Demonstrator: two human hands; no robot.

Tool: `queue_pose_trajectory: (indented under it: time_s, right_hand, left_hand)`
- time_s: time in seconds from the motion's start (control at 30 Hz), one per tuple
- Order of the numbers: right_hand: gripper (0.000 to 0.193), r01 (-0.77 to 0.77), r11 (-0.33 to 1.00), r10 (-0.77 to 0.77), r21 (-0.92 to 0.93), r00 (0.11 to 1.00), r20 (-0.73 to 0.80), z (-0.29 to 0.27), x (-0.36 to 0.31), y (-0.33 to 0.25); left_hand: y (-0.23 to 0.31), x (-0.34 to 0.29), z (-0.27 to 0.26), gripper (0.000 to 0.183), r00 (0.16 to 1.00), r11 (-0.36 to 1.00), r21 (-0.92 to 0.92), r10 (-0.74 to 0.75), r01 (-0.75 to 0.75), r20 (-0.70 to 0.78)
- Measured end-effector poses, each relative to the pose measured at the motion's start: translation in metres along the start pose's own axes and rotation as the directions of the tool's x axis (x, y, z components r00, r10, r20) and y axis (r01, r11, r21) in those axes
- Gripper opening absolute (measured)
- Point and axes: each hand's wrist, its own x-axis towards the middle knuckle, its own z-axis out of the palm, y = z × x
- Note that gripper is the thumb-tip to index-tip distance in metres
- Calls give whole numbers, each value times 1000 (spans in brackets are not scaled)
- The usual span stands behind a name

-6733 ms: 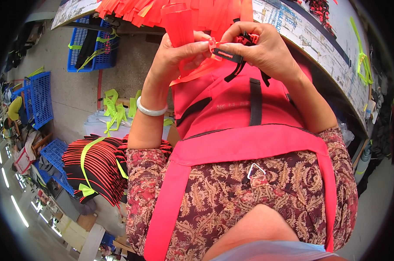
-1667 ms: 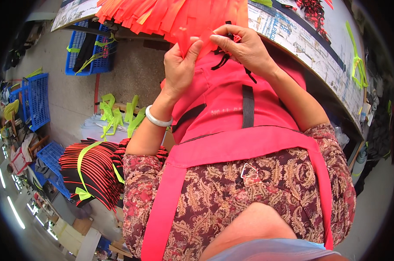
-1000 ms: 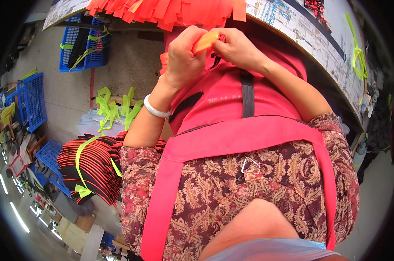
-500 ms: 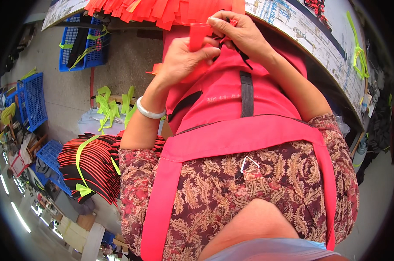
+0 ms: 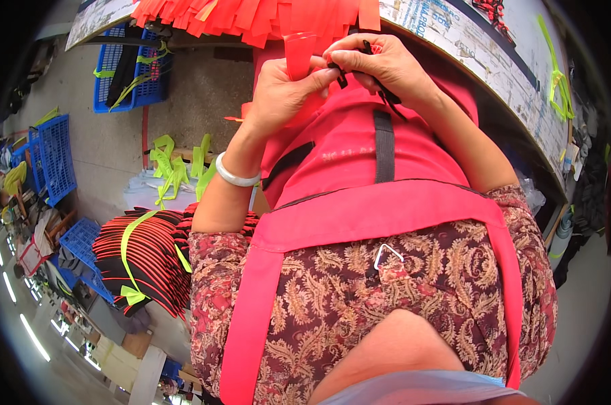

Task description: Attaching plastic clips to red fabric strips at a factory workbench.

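Above my lap, near the table edge, my two hands work close together. My left hand (image 5: 282, 91) is closed around a flat orange-red strap (image 5: 298, 55), whose end stands up above the fingers. A small black piece (image 5: 341, 79) sits between the fingertips of both hands; its exact kind is too small to make out. My right hand (image 5: 390, 64) pinches near that piece, and more small black pieces (image 5: 388, 96) stick out below its palm with a bit of red. Beneath both hands lies my pink-red apron (image 5: 346, 145) with a black strap on it.
Many orange-red straps (image 5: 251, 20) hang over the edge of the table (image 5: 481, 50). Red-and-black pieces (image 5: 514, 17) and a yellow-green tie (image 5: 556, 88) lie on it. To the left are a blue crate (image 5: 143, 94) and a tied red-black bundle (image 5: 143, 260).
My right hand has shifted slightly down and right. The black piece between my fingertips now shows more clearly, and the strap end in my left hand leans further left.
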Motion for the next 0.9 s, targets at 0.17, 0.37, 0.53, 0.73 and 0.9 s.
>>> queue_pose_trajectory:
  time_s: [0.17, 0.37, 0.53, 0.73, 0.9]
  right_hand:
    - [23, 109, 982, -117, 157, 992, 46, -8, 2, -1]
    - [19, 26, 998, -32, 59, 994, 104, -3, -8, -23]
    - [19, 84, 995, -85, -52, 996, -3, 8, -7, -5]
    - [18, 110, 994, -111, -16, 991, -69, 13, -6, -3]
    - [17, 104, 994, -106, -38, 993, -60, 10, -3, 0]
  left_hand:
    - [-3, 2, -1, 19, 996, 982, -185, -50, 35, -77]
    - [8, 1, -3, 17, 988, 998, 2, -57, 57, -140]
    - [1, 0, 0, 13, 994, 1000, -12, 1, -3, -114]
    - [-6, 1, -1, 14, 981, 991, -39, 123, -130, -148]
    - [-3, -1, 3, 13, 970, 977, 79, 208, -199, -129]
